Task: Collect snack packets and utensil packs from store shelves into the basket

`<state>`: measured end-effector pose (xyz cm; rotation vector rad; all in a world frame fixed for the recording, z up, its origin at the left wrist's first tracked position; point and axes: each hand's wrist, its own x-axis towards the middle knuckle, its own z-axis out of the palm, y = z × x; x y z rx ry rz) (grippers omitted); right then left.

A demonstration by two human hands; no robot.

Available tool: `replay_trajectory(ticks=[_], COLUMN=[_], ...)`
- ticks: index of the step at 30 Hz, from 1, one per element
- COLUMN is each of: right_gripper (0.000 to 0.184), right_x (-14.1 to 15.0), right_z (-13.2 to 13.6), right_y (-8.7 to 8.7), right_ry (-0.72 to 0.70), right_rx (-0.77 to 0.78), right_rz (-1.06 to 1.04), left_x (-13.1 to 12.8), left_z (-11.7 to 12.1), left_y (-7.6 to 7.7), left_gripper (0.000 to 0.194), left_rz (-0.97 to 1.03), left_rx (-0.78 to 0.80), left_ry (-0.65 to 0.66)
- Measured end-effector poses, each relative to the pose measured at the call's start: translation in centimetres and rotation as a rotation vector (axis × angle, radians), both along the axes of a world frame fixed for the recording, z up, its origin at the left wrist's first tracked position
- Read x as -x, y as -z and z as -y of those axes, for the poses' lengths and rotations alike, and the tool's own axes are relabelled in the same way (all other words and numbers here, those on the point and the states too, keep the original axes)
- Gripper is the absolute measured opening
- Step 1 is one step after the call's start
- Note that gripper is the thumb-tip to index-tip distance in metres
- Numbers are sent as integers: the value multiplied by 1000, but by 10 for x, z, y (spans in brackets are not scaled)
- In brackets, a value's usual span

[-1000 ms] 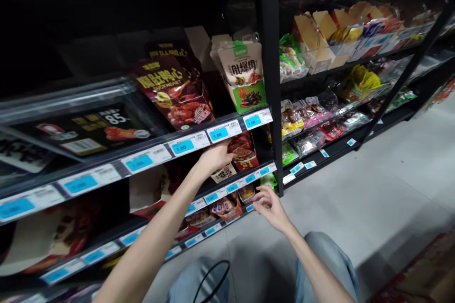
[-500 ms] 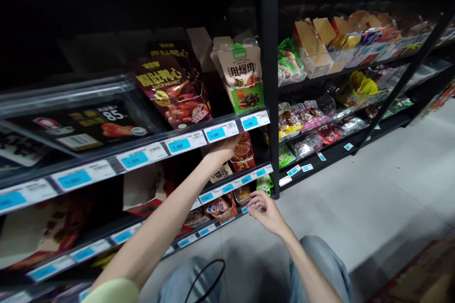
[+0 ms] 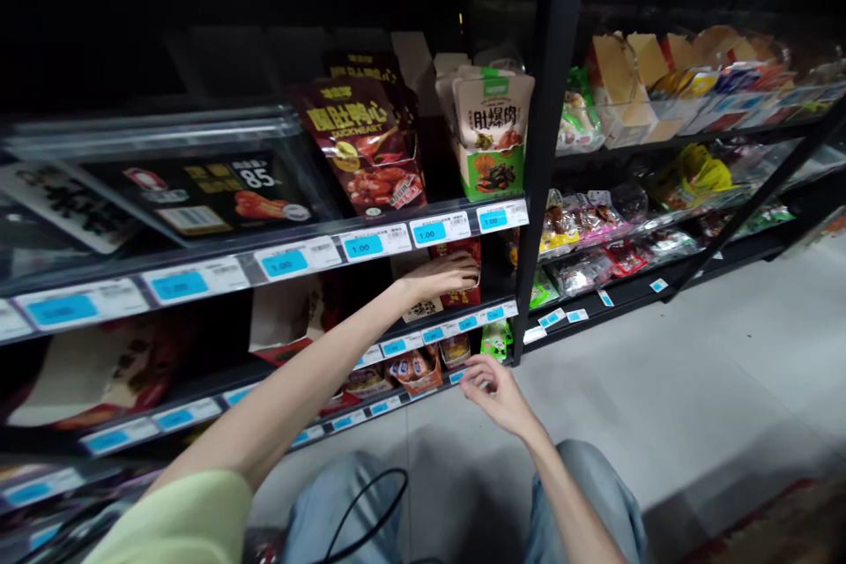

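Observation:
My left hand (image 3: 437, 277) reaches into the second shelf under the price rail (image 3: 370, 243). Its fingers lie stretched across the front of a red snack packet (image 3: 468, 249) standing there, touching it without a clear grip. A white packet with a QR code (image 3: 423, 309) sits just below the wrist. My right hand (image 3: 493, 391) hovers lower, near the bottom shelf edge, fingers loosely apart and holding nothing. Small snack pouches (image 3: 415, 368) and a green pouch (image 3: 495, 338) lie just beyond it.
A dark red duck-heart bag (image 3: 367, 145) and a white-and-green bag (image 3: 493, 132) stand on the upper shelf. A black upright post (image 3: 545, 141) divides the racks. More snacks (image 3: 595, 220) fill the right rack. Grey floor (image 3: 693, 370) lies to the right.
The view has swung left, so the shelves sit further right in frame. My left hand has slid right and flattened onto the red packet. My right hand has barely moved.

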<state>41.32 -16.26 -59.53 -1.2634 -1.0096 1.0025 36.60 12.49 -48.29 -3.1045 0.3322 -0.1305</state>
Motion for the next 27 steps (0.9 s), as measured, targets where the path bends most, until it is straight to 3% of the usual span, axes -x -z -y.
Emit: replay_trajectory(ticks=[6,12,15,17,20,23,25,27], right_gripper=[35,39,41,46,49,51,52,54], right_x=[-2,-2,0,1,0,-2,-2,-2], right_z=[-1,-14,-19,-20,-26,-35,-38,-39], right_y=[8,18,17,16,18,23,25,25], right_ry=[-14,-26,-52,-53,-33,-40,-25,-7], right_rx=[15,50,74,98,140,181,211,243], right_rz=[15,43,64,81,110,133,153,175], left_x=[12,20,30,52,115,212,286,362], left_z=[4,22,41,55,72,91,106,124], left_y=[9,3,-3,-10,-26,-47,-60,-67], left_gripper=[50,74,73,72,64,47,37,33], left_rz=[106,228,202,247,175,-102,-225,-233], left_rx=[240,249,295,314,459,773,947,1048], left_ry=[-86,-471,-483,-494,-452,-390,-463,-651])
